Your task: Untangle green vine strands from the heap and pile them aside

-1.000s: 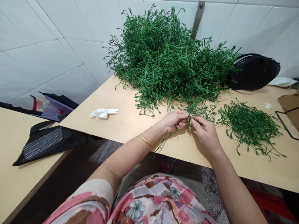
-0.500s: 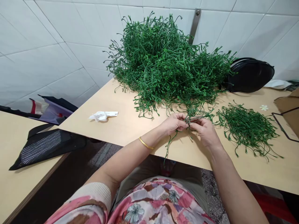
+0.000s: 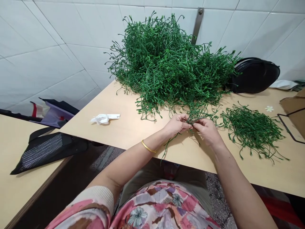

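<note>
My left hand (image 3: 178,124) is closed, thumb and fingers pinching green artificial plant stems (image 3: 190,120). Right beside it, my right hand (image 3: 206,130) pinches the same stems, with the fingertips of both hands almost touching. A thin stem (image 3: 167,146) dangles below my left hand over the table's front edge. Just beyond the hands rises a large tangled heap of green plastic stems (image 3: 164,63) with small budded tips. To the right of my right hand lies a smaller, flatter pile of stems (image 3: 254,130). The exact grip point is partly hidden by my fingers.
A crumpled white tissue (image 3: 105,119) lies on the table (image 3: 95,136) to the left. At the right are a black round case (image 3: 256,74), a small white flower (image 3: 269,108) and a brown bag (image 3: 294,111). A black mesh bag (image 3: 43,149) rests on the left table.
The dangling stem has swung left and upward under my left hand. My fingers have shifted only slightly on the stems; the piles look unchanged.
</note>
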The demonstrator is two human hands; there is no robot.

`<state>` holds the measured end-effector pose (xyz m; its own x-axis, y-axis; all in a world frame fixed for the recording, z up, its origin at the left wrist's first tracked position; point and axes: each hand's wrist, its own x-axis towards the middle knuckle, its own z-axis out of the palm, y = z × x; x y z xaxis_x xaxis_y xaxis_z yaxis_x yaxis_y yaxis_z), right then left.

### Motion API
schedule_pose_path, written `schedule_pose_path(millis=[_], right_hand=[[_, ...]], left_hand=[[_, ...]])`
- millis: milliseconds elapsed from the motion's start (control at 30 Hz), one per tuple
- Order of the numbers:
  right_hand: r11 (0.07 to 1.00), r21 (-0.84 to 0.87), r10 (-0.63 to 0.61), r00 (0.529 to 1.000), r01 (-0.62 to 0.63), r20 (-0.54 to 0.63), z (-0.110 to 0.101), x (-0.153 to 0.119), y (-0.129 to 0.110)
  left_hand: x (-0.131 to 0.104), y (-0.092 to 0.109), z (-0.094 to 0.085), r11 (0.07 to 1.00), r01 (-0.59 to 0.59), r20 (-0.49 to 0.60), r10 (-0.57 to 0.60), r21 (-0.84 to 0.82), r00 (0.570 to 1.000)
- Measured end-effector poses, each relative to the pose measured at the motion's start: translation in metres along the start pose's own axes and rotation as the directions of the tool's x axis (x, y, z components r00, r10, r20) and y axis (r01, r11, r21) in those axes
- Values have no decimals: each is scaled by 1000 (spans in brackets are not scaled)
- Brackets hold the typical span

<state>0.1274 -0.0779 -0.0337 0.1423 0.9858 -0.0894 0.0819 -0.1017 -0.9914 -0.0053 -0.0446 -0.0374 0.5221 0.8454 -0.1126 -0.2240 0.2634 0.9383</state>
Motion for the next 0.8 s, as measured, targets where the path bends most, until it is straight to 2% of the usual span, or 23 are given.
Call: schedule_pose_path(millis=[133,200,267,333,433,467,500,533,567,667,733,800], right_hand=[[994,-95,-40,998,44,44,-8,4,3],[962,-253,-100,995,104,30,-14,1,4],[863,-461,-248,968,207,-29,-18,-8,3],[731,-600,-460,884,326,-80,-19,-21,0],[580,-646,-690,720,496,-67,-12,-40,-8],[555,-642,-718,694,529,-49,-8,-43,-9],[543,-639,-725,688,545,-30,-4,-46,-9],[547,-640,-710,704,540,-12,0,-46,-8],[567,-641,-672,741,518,4,5,-46,-6],[680,-618,-495,869,394,9,16,-40,6],[745,-580,-418,908,328,-23,21,-35,14],[778,-558,-381,923,289,-54,24,-32,18]], left_hand=[[0,-2,-1,999,38,62,-37,-17,997],[1,-3,-1,998,49,42,-48,-33,998],[2,-3,-1,998,46,-22,-47,-35,999],[3,-4,0,999,42,-85,-44,-25,995],[4,-4,1,999,39,-120,-39,-3,992],[4,-3,2,999,33,-124,-32,5,992],[3,-3,2,1000,24,-126,-22,12,992],[3,-3,3,1000,15,-126,-13,13,992],[2,-2,3,1000,5,-127,-4,5,992],[1,-1,4,998,-14,-135,5,-63,991],[1,-1,3,994,-20,-138,4,-110,990],[2,-2,2,990,-15,-128,-3,-138,992]])
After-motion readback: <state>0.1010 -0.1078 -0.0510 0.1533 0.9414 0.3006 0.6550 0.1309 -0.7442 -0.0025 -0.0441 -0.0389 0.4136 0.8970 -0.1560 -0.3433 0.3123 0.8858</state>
